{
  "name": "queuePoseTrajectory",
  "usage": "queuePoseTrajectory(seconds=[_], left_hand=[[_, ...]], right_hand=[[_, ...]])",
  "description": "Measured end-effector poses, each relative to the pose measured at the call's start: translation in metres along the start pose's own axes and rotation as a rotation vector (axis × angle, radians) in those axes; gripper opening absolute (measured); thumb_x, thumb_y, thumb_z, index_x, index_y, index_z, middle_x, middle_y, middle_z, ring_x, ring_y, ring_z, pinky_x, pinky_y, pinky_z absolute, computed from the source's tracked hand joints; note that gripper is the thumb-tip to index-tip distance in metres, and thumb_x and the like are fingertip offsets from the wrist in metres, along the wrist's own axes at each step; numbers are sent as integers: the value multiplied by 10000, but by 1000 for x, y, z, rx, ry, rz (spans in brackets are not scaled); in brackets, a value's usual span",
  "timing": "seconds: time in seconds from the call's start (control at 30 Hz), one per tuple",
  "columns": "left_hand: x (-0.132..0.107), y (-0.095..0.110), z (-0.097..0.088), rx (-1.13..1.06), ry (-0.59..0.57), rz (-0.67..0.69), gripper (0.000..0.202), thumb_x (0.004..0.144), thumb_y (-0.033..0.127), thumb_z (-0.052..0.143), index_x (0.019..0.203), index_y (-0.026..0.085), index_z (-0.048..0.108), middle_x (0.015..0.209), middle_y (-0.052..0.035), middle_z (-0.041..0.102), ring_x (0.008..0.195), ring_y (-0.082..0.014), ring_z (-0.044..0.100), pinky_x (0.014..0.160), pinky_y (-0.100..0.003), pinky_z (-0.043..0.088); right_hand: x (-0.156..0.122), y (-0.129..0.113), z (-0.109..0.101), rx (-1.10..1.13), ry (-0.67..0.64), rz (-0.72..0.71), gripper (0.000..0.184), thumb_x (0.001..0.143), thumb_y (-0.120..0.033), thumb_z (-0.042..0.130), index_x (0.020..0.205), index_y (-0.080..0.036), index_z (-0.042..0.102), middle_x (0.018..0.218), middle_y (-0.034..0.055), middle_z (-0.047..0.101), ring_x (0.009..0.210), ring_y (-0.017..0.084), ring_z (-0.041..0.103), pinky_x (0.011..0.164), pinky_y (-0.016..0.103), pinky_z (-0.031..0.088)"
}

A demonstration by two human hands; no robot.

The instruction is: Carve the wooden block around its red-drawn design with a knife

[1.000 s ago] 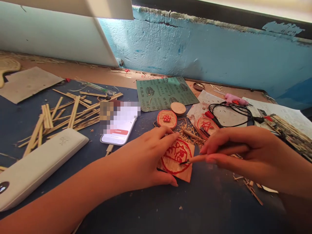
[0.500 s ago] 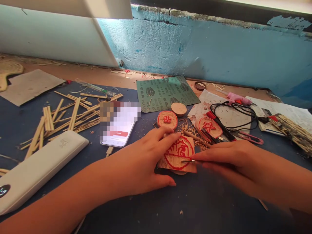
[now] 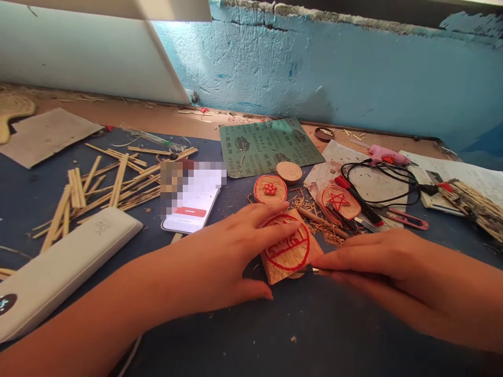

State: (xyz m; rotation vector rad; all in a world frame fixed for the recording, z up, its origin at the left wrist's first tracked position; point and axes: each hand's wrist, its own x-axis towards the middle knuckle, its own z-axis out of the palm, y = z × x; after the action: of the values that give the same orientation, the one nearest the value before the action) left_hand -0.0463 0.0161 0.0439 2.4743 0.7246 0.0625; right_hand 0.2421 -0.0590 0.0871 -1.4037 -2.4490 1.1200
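Observation:
A square wooden block (image 3: pixel 291 257) with a red circle and red carved marks lies in front of me, turned at an angle. A pale rounded piece of wood (image 3: pixel 297 275) peeps out from under its near edge. My left hand (image 3: pixel 239 243) holds the block, fingers across its top and thumb at the near left corner. In my right hand (image 3: pixel 373 262) is a slim carving tool, pinched in the fingers; its metal collar (image 3: pixel 316 270) and thin blade show at the block's near right edge. Most of its handle is hidden. My right fingertips touch the block's corner.
Behind the block are wood slices with a red flower (image 3: pixel 270 189) and a red star (image 3: pixel 338 201), a plain slice (image 3: pixel 289 172), shavings (image 3: pixel 330 230) and green sandpaper (image 3: pixel 271 149). Leftward lie a phone (image 3: pixel 192 201), power bank (image 3: pixel 70 267) and sticks (image 3: pixel 118 180). A pink glue gun (image 3: pixel 389 156) lies right.
The block has turned between my hands, so its red marks now sit at a different angle. The tool's blade has moved from the block's face to its near right edge.

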Motion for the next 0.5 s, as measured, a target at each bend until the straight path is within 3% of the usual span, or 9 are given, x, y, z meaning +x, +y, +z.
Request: queuePoseTrajectory(seconds=[0.07, 0.13, 0.23, 0.3, 0.4, 0.5], left_hand=[[0, -2, 2, -23, 3, 58, 768, 942, 325, 806, 1648, 360, 506, 1822, -45, 331, 1636, -316, 410, 1318, -484, 437], [2, 0, 3, -23, 38, 70, 684, 930, 309, 818, 1574, 309, 588, 1754, -84, 433, 1550, -306, 515, 1272, -461, 491], [3, 5, 2, 7, 80, 16, 757, 828, 380, 941, 1511, 275, 633, 1663, -124, 516, 1406, -330, 626, 1190, -485, 566], [2, 7, 1, 33, 91, -26, 853, 779, 442, 982, 1533, 286, 616, 1680, -128, 497, 1426, -362, 614, 1188, -521, 568], [0, 8, -1, 66, 91, -45, 854, 784, 494, 972, 1535, 291, 618, 1735, -127, 447, 1468, -396, 588, 1191, -564, 564], [1, 7, -2, 110, 94, -32, 835, 812, 483, 947, 1551, 291, 609, 1723, -119, 484, 1452, -402, 603, 1157, -579, 587]], right_hand=[[1, 1, 0, -3, -23, 5, 310, 1093, -263, 584, 1270, -404, 797, 1097, -76, 848, 891, 146, 799, 714, 242, 589], [0, 3, -1, -22, -8, -5, 321, 1089, -245, 587, 1269, -415, 792, 1052, -88, 841, 848, 128, 784, 680, 234, 558], [-1, 6, -1, -51, 19, -26, 351, 1089, -235, 591, 1314, -428, 780, 1029, -80, 838, 807, 120, 771, 619, 230, 514], [-2, 7, -1, -64, 19, -28, 336, 1091, -245, 594, 1300, -422, 787, 1021, -71, 835, 793, 123, 765, 618, 234, 510], [-3, 7, -1, -74, 15, -22, 319, 1089, -259, 593, 1289, -417, 785, 1033, -77, 831, 814, 121, 767, 649, 234, 523], [-4, 6, -1, -92, 22, -14, 310, 1091, -255, 585, 1275, -409, 781, 1055, -88, 830, 847, 113, 775, 679, 229, 539]])
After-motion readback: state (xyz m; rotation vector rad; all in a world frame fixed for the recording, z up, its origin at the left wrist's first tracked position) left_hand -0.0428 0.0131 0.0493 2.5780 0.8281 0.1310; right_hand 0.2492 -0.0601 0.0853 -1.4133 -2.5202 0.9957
